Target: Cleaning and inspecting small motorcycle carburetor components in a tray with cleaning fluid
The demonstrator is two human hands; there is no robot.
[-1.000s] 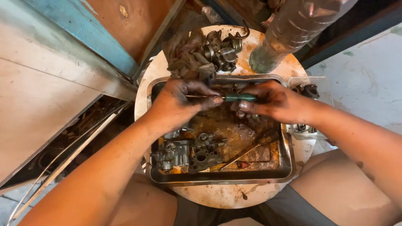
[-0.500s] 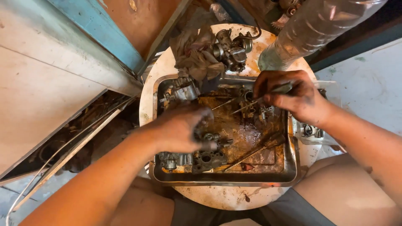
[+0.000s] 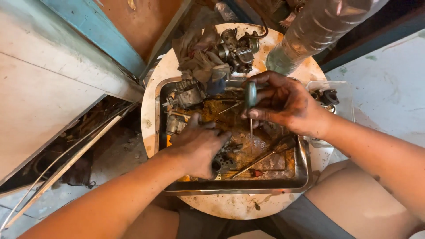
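A dirty metal tray (image 3: 305,170) with rusty liquid sits on a round white table (image 3: 152,115). My right hand (image 3: 285,104) grips a green-handled screwdriver (image 3: 250,99) upright, its thin shaft pointing down into the tray. My left hand (image 3: 199,146) rests palm down in the tray over small greasy metal parts near its middle; whether it grips one I cannot tell. A grey carburetor body (image 3: 188,94) lies in the tray's far left corner. Another tool (image 3: 259,160) lies slanted on the tray bottom.
A second carburetor (image 3: 237,48) and a grimy rag (image 3: 199,55) lie on the table's far side. A clear plastic bottle (image 3: 310,33) stands at the back right. A small clear container (image 3: 330,97) with parts sits right of the tray. A blue-edged wall panel (image 3: 53,79) is at the left.
My left hand has dropped from the screwdriver down into the tray among the parts. My right hand has turned the screwdriver from lying level to standing upright.
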